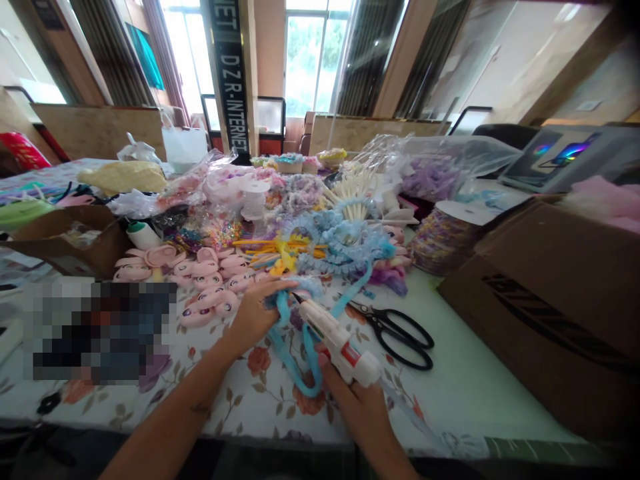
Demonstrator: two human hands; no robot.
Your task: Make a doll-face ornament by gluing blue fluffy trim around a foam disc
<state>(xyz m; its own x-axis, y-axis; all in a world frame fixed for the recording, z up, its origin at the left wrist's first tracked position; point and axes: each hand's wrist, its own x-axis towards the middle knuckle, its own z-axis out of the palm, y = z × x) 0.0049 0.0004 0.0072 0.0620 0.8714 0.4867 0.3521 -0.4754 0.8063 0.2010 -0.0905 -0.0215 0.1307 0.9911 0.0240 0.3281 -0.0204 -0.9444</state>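
Note:
My right hand [357, 400] is wrapped round a white hot glue gun [333, 333] whose dark nozzle points up and left. Just left of that nozzle, my left hand [257, 310] has its fingers closed on a light blue fluffy strip [283, 310]. The strip loops down over the flowered tablecloth [235, 393] and part of it runs up right toward a heap of blue ruffled trim [340, 243]. Black-handled scissors [400, 337] lie to the right of the glue gun. Pink doll heads with painted eyes [210, 303] rest beyond my left hand.
A large brown cardboard box [545, 313] stands at the right, with a spool of multicoloured yarn [445, 237] beside it. An open brown box [70, 240] is at the left. Yellow sticks [255, 250] and bagged craft materials [225, 187] crowd the middle. A pixelated patch covers the left.

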